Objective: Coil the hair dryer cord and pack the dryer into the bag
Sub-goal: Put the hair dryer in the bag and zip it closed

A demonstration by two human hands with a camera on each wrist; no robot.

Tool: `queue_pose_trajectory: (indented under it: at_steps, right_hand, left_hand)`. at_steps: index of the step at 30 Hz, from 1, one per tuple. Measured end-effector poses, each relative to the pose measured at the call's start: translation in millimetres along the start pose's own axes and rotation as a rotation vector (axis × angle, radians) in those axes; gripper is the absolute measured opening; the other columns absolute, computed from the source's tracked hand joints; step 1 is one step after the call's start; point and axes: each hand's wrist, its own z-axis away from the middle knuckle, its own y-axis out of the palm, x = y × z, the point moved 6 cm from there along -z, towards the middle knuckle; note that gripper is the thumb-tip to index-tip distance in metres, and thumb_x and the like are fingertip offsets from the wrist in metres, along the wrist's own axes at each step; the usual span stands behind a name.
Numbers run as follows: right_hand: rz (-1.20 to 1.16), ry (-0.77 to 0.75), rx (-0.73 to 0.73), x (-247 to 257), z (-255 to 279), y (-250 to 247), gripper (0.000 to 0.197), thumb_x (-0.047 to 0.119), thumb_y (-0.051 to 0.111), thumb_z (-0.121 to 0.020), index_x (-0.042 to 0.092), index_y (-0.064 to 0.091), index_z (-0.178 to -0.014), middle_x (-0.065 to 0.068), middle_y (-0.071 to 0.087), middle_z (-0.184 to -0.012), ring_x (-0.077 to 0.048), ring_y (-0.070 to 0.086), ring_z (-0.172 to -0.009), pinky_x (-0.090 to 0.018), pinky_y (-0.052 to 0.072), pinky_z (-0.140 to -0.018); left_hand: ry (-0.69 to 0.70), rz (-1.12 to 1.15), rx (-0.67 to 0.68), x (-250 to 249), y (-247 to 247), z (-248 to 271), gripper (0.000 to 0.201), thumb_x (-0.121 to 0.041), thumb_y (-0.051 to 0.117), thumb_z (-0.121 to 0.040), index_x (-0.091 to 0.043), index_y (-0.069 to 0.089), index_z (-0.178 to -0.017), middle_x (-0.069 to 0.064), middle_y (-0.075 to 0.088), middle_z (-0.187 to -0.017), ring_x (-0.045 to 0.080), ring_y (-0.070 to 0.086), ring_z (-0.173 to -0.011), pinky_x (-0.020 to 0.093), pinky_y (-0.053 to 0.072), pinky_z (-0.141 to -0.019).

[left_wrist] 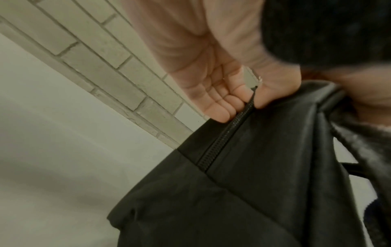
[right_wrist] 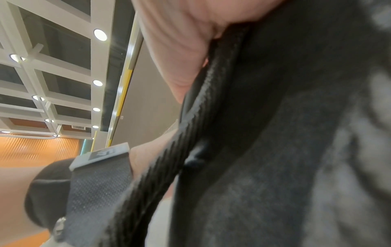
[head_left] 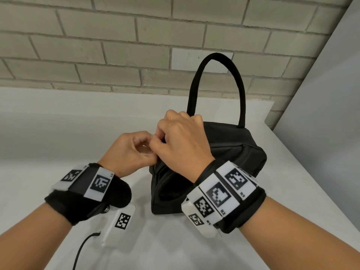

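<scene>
1. Bag (head_left: 224, 152) sits centre-right of the head view on the white table (head_left: 58, 133), its one visible carry handle (head_left: 218, 75) standing upright against the brick wall (head_left: 97, 45). Standing it up keeps the opening on top, reachable from above.
2. Left hand (head_left: 130, 151), centre frame: fingers curled, pinching the bag's top edge at the zipper end. Left wrist view confirms it: fingers (left_wrist: 222, 107) and thumb clamp the zipper (left_wrist: 228, 133) right where the track ends. Looks like an anchor hold, so the fabric stays taut.
3. Right hand (head_left: 183, 141) is just beside the left, touching it, knuckles up and fingers curled down on the same top edge of the bag. Exactly what it pinches (pull tab or fabric) is hidden under the hand. Right wrist view only shows a ribbed black edge against the palm, too blurred to call.
4. Mouth of the bag gapes open below the right wrist, lower centre of the head view; interior is dark, contents unreadable.
5. Hair dryer: not visible in any view. Could be inside the bag already, can't confirm.
6. Thin black cable (head_left: 81, 248) at lower left runs to a white tagged block below the left wrist; probably rig gear, not the dryer cord.
7. Judgement: the step in hand is working the zipper. Opening or closing, I can't say.
</scene>
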Motion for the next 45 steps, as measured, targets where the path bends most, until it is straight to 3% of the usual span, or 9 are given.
queue_pose_trajectory:
  at_steps: [4,11,21,27,32,35,39,42,45]
  right_hand:
    - [0.074,0.003,-0.037,-4.7,-1.3,-6.8,0.021,0.024,0.052,-0.079,0.011,0.061,-0.065,0.002,0.047,-0.071,-0.018,0.042,-0.073,-0.035,0.018,-0.070]
    - [0.034,0.164,-0.021,-28.1,-1.9,-22.1,0.020,0.027,0.051,-0.079,0.021,0.053,-0.060,0.006,0.055,-0.077,-0.017,0.049,-0.084,-0.033,0.018,-0.075]
    - [-0.270,0.656,-0.066,-120.4,21.1,-64.9,0.026,0.025,0.061,-0.072,0.018,0.052,-0.049,0.011,0.051,-0.043,-0.009,0.045,-0.062,-0.039,0.036,-0.092]
    - [-0.490,0.880,-0.182,-177.2,54.1,-72.6,0.027,0.013,0.063,-0.073,0.013,0.050,-0.050,0.003,0.045,-0.049,-0.012,0.039,-0.056,-0.013,0.036,-0.051]
    - [-0.685,0.969,-0.169,-195.5,73.5,-54.6,0.023,0.012,0.059,-0.079,0.016,0.056,-0.056,0.000,0.056,-0.068,-0.012,0.043,-0.061,-0.023,0.036,-0.062]
    - [-0.864,0.965,-0.162,-192.1,71.9,-49.6,0.021,0.010,0.055,-0.082,0.015,0.055,-0.062,0.002,0.057,-0.067,-0.011,0.047,-0.056,-0.021,0.043,-0.057]
    - [-0.904,0.933,-0.168,-188.6,69.5,-48.4,0.017,0.010,0.054,-0.083,0.014,0.055,-0.067,0.003,0.057,-0.067,-0.011,0.050,-0.054,-0.018,0.046,-0.050]
    - [-0.860,0.903,-0.164,-189.2,70.2,-49.6,0.017,0.012,0.055,-0.083,0.014,0.055,-0.066,0.000,0.059,-0.070,-0.014,0.053,-0.059,-0.026,0.049,-0.060]
    - [-0.838,0.879,-0.152,-190.6,70.8,-52.1,0.020,0.012,0.057,-0.082,0.012,0.055,-0.062,-0.004,0.059,-0.072,-0.015,0.056,-0.063,-0.034,0.053,-0.070]
  left_hand:
    - [-0.011,-0.078,-0.054,0.4,-4.3,-3.7,0.025,-0.006,0.065,-0.061,-0.026,0.058,-0.049,-0.016,0.056,-0.043,0.000,0.050,-0.045,0.005,0.040,-0.048]
    - [-0.008,-0.279,-0.064,-5.0,-8.6,-4.0,0.017,0.000,0.068,-0.066,-0.014,0.061,-0.062,0.006,0.060,-0.061,0.005,0.052,-0.056,0.004,0.042,-0.055]
    - [-0.096,-0.377,-0.060,2.1,-13.9,-2.3,0.022,-0.001,0.066,-0.064,-0.018,0.056,-0.055,-0.020,0.054,-0.044,0.000,0.049,-0.047,0.002,0.038,-0.049]
    - [-0.154,-0.421,-0.064,6.2,-21.4,-1.7,0.017,0.000,0.066,-0.066,-0.012,0.057,-0.058,-0.004,0.054,-0.053,0.002,0.048,-0.049,0.001,0.037,-0.048]
    - [-0.188,-0.437,-0.034,-3.4,-24.6,-3.8,0.023,-0.001,0.066,-0.070,-0.021,0.056,-0.066,0.000,0.063,-0.074,0.005,0.059,-0.057,0.005,0.041,-0.054]
    - [0.024,-0.427,0.003,-48.4,-6.8,-6.3,0.021,-0.025,0.062,-0.068,-0.038,0.053,-0.082,-0.015,0.055,-0.098,0.002,0.055,-0.089,0.011,0.044,-0.075]
    - [0.426,-0.697,0.218,-105.5,64.5,-4.3,0.043,-0.043,0.055,-0.070,-0.032,0.056,-0.112,-0.009,0.055,-0.106,0.007,0.043,-0.094,0.017,0.038,-0.084]
    - [0.517,-0.927,0.275,-106.7,115.7,-16.6,0.043,-0.030,0.066,-0.076,-0.026,0.057,-0.118,0.005,0.057,-0.109,0.022,0.046,-0.092,0.019,0.033,-0.063]
    - [0.565,-0.953,0.310,-105.9,139.0,-22.8,0.036,-0.008,0.076,-0.066,-0.021,0.069,-0.099,0.011,0.060,-0.084,0.028,0.055,-0.069,0.018,0.020,-0.039]
